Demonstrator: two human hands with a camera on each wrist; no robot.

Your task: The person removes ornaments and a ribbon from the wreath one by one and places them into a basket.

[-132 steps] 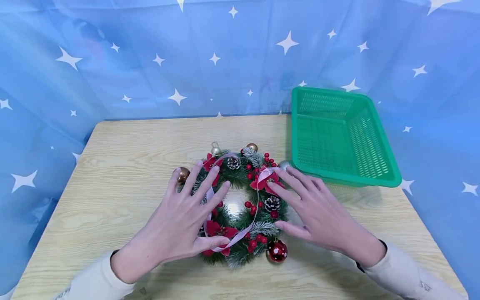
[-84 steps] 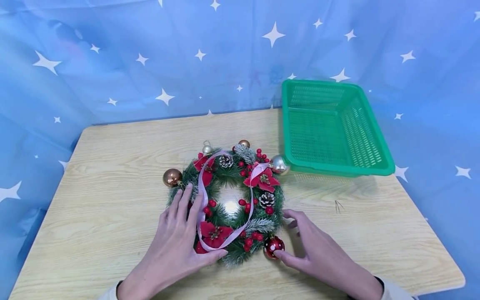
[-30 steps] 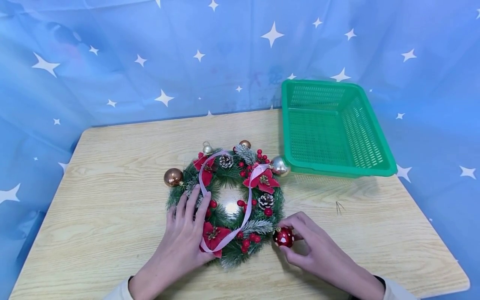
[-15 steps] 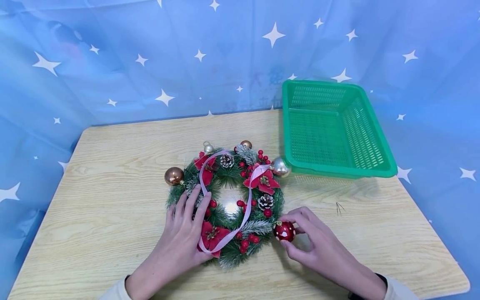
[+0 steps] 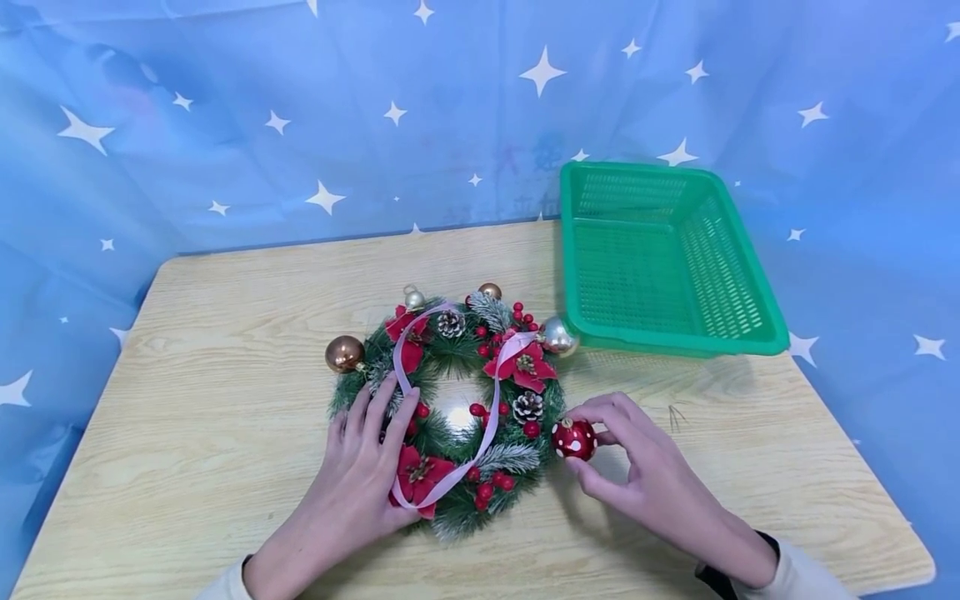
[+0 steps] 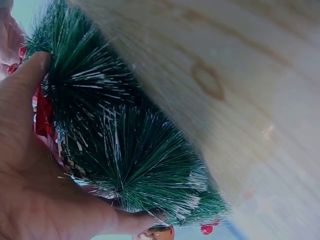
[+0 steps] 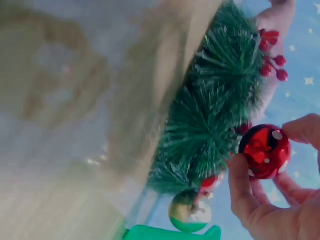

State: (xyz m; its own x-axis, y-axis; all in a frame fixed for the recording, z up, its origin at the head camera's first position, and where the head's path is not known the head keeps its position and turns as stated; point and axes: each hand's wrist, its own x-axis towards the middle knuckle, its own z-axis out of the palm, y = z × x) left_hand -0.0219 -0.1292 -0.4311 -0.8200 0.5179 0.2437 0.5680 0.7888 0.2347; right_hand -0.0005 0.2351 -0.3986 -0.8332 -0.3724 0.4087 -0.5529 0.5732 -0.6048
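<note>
A Christmas wreath point(image 5: 461, 518) of green needles lies on the table, with red poinsettias point(image 5: 420, 473), pine cones point(image 5: 528, 407) and a loop of pale pink ribbon point(image 5: 491, 421). My left hand point(image 5: 352, 479) holds its left side; the left wrist view has the thumb and a finger around the greenery point(image 6: 120, 135). Between thumb and fingers my right hand point(image 5: 648, 467) pinches a red bauble point(image 5: 574, 439) with white dots and a gold cap. That bauble is by the wreath's right edge, seemingly lifted. The right wrist view shows the pinched bauble point(image 7: 265, 151) close up.
A green plastic basket point(image 5: 678, 343) stands at the back right. Round the wreath are a copper bauble point(image 5: 345, 354), a silver bauble point(image 5: 559, 335) and smaller ones. Dark needle bits point(image 5: 677, 417) lie on the wooden table point(image 5: 225, 350). A blue starry cloth point(image 5: 247, 100) hangs behind.
Both spread hands came down from above the wreath. My left hand took hold of its left side. My right hand pinched the red bauble and moved it up along the wreath's right edge.
</note>
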